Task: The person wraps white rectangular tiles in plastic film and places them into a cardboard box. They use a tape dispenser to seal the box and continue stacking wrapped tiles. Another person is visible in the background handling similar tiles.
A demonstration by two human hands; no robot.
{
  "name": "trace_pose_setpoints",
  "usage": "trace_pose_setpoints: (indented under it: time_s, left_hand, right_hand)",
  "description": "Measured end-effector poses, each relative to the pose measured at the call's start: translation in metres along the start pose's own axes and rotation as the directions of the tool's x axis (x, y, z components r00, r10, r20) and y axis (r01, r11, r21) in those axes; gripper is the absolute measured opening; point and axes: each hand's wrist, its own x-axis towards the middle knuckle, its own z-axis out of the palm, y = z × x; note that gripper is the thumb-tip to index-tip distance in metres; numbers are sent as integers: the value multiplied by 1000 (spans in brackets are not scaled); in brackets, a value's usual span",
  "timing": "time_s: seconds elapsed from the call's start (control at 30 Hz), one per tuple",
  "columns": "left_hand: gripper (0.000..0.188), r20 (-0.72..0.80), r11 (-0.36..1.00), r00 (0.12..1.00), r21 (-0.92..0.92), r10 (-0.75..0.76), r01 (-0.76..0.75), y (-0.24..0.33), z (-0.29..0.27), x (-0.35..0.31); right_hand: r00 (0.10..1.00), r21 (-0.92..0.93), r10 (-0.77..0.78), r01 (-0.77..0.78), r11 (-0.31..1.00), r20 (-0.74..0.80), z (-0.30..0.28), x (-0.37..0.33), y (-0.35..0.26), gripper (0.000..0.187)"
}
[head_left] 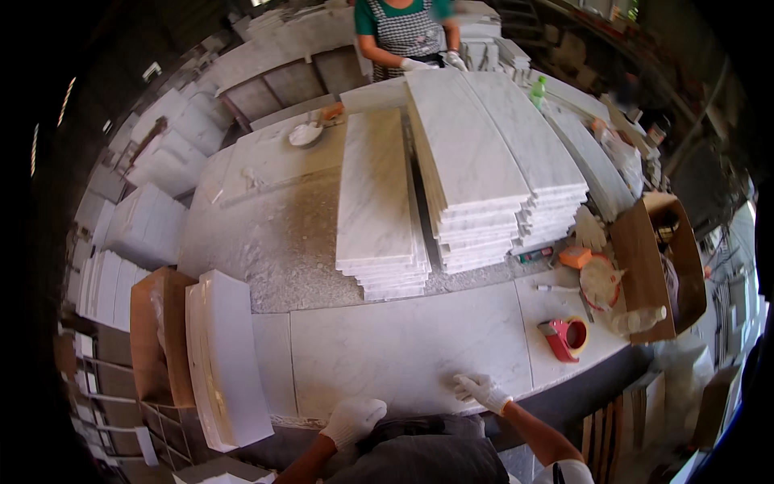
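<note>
Both my hands wear white gloves. My left hand is curled closed at the near edge of the work table, and no object shows in it. Farther right, my right hand rests on a white marble slab, fingers loosely bent and apart, holding nothing. That slab lies flat along the table's front edge. Beyond it stand stacks of long marble slabs: a lower stack, a taller middle stack and a right stack. To the right of my right hand sits a red tape dispenser.
White panels stand beside a cardboard box at left. Another open box is at right, near a plastic bottle and a round tub. Behind the stacks stands a gloved co-worker. A white bowl lies far left.
</note>
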Motion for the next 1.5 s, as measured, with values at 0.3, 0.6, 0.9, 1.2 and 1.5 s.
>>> trace_pose_setpoints:
  time_s: [0.3,0.6,0.9,1.2,1.5]
  left_hand:
    - [20,-113,998,993,-51,-30,25,26,35,12]
    - [19,-95,995,992,-72,-80,74,-2,23,-37]
    - [17,-232,987,972,-160,-46,8,-60,-14,-93]
    - [20,181,932,933,135,312,-337,-47,-19,-27]
    - [23,300,944,917,115,263,-309,18,70,48]
  right_hand:
    - [638,-925,-770,305,229,20,-40,-2,-60,67]
    - [812,-988,-566,-88,123,-143,70,93,-97,63]
    - [721,-474,-506,693,544,473,227,47,-21,44]
    - [224,-430,-369,-382,818,-902,35,-138,176,42]
    - [489,117,464,-586,802,-739,51,-144,375,59]
